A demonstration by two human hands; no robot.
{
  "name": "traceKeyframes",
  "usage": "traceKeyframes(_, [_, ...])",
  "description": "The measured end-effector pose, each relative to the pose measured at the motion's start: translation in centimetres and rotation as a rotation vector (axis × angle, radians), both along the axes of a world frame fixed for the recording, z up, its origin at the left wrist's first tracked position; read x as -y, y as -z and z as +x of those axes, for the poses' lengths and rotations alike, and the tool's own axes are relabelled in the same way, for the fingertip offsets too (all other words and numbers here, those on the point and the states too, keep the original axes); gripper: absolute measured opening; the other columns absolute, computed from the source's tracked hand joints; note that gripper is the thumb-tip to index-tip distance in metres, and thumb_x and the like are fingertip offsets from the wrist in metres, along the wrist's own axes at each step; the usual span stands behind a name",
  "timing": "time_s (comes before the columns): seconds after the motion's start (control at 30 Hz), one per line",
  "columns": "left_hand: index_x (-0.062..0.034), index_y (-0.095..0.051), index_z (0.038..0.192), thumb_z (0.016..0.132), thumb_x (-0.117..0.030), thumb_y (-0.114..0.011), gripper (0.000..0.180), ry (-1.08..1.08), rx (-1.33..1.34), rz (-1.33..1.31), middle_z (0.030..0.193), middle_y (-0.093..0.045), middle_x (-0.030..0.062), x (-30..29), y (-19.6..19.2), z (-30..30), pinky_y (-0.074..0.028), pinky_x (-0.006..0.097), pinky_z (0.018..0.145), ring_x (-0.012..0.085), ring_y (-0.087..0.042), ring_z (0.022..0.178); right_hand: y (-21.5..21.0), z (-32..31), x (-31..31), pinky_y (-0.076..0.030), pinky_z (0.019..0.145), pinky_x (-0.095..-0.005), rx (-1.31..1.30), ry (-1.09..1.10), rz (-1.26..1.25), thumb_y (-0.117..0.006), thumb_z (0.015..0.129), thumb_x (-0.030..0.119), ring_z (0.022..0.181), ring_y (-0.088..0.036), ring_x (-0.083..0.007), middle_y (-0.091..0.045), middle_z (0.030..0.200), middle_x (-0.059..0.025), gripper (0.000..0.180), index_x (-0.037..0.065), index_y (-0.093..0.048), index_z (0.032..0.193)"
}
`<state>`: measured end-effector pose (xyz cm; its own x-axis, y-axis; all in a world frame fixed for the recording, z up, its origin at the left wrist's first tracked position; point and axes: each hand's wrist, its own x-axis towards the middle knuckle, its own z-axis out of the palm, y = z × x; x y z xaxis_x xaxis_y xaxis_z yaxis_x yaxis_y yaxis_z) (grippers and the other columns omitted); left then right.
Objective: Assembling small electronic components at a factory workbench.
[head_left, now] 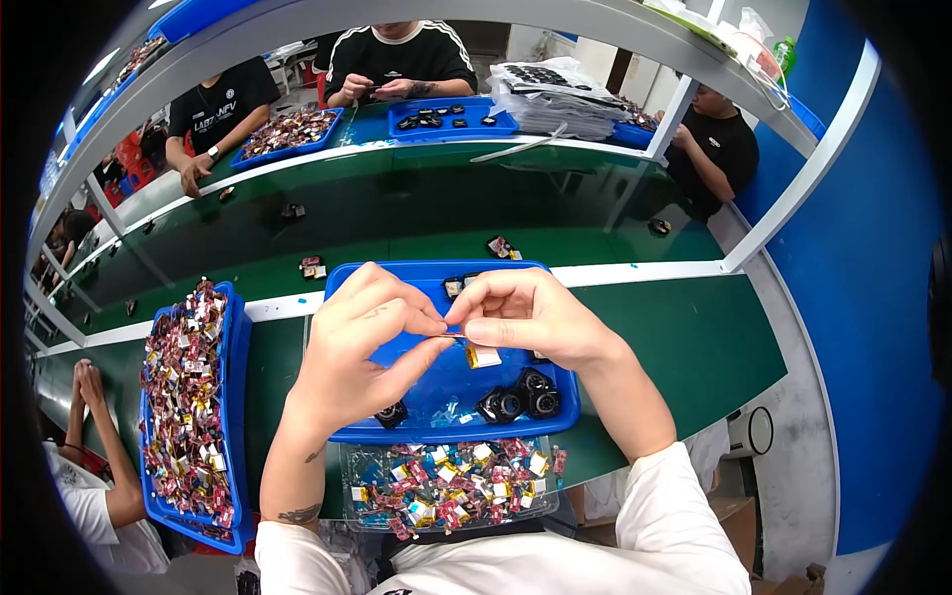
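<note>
Hands meet at the centre of the frame, over a blue tray (342, 283) that sits on the green bench (694, 337). The left hand (357, 347) has its thumb and forefinger pinched together, the other fingers curled loosely — it grips one end of a thin wire (451, 335). The right hand (526, 312) pinches the same wire from the other side, fingertips all but touching those of the left. Just below the fingertips hangs a small gold cell (483, 356), tilted, above the tray floor.

Black round parts (521, 397) lie in the tray's lower right corner, one more (390, 414) near its lower left edge, and a few dark pieces at its top edge. Below the tray, nearer the lower edge of the frame, a clear bin (349, 466) holds a heap of red, gold and silver cells. At left a long blue tray (234, 397) is heaped with the same mix.

Upper frame — other people sit across a second green bench, with blue trays before them. At lower left another person's clasped hands (84, 382) rise beside the long tray.
</note>
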<state>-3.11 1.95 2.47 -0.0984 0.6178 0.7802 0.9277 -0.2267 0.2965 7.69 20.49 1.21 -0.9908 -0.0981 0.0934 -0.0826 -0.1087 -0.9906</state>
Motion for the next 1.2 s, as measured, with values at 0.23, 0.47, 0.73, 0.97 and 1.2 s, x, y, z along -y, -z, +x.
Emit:
traceKeyframes(0.23, [-0.0015, -0.061, 0.073, 0.067, 0.001, -0.071, 0.011, -0.029, 0.38, -0.055, 0.073, -0.065, 0.0069, 0.1, 0.6, 0.4, -0.047, 0.028, 0.064, 0.0159, -0.061, 0.07, 0.0, 0.1, 0.4, -0.051, 0.077, -0.0232, -0.203, 0.129, 0.09, -0.071, 0.078, 0.002, 0.081, -0.061, -0.0094, -0.062, 0.091, -0.0043, 0.022, 0.001, -0.063, 0.098])
traceKeyframes(0.47, [0.0014, -0.066, 0.083, 0.071, -0.003, -0.069, 0.013, -0.062, 0.573, -0.159, 0.076, -0.064, 0.0062, -0.2, 0.9, 0.8, -0.046, 0.024, 0.064, 0.01, -0.057, 0.069, 0.4, -0.1, 1.2, -0.05, 0.07, -0.0252, -0.602, 0.421, 0.499, -0.073, 0.071, -0.002, 0.075, -0.062, -0.0134, -0.065, 0.083, -0.0053, 0.015, 0.003, -0.067, 0.084])
traceKeyframes(0.73, [0.0035, -0.069, 0.086, 0.078, -0.002, -0.071, 0.01, 0.074, 0.839, -0.263, 0.078, -0.065, 0.0052, 0.2, 0.6, 0.4, -0.043, 0.022, 0.066, 0.0081, -0.055, 0.073, 0.1, -0.5, 0.9, -0.047, 0.064, -0.029, -0.961, 0.437, 0.763, -0.074, 0.064, -0.004, 0.074, -0.061, -0.0193, -0.066, 0.08, -0.0048, 0.022, 0.007, -0.067, 0.082])
traceKeyframes(0.97, [0.0023, -0.066, 0.081, 0.078, -0.002, -0.067, 0.005, -0.003, 0.719, -0.234, 0.079, -0.062, 0.0033, 0.5, 0.2, 0.7, -0.042, 0.022, 0.065, 0.0078, -0.054, 0.071, -0.5, 0.3, 0.7, -0.05, 0.071, -0.0256, -0.59, 0.333, 0.519, -0.075, 0.07, -0.001, 0.08, -0.063, -0.0164, -0.065, 0.087, -0.0102, 0.024, -0.001, -0.066, 0.093])
traceKeyframes(1.2, [0.0018, -0.067, 0.082, 0.077, 0.0, -0.067, 0.006, -0.02, 0.52, -0.197, 0.077, -0.062, 0.0047, 0.2, 0.2, 0.8, -0.042, 0.023, 0.062, 0.0093, -0.054, 0.072, 0.4, 0.5, 0.7, -0.05, 0.063, -0.0206, -0.337, 0.303, 0.203, -0.066, 0.085, 0.009, 0.07, -0.062, -0.0082, -0.066, 0.078, -0.0069, 0.012, -0.003, -0.068, 0.086])
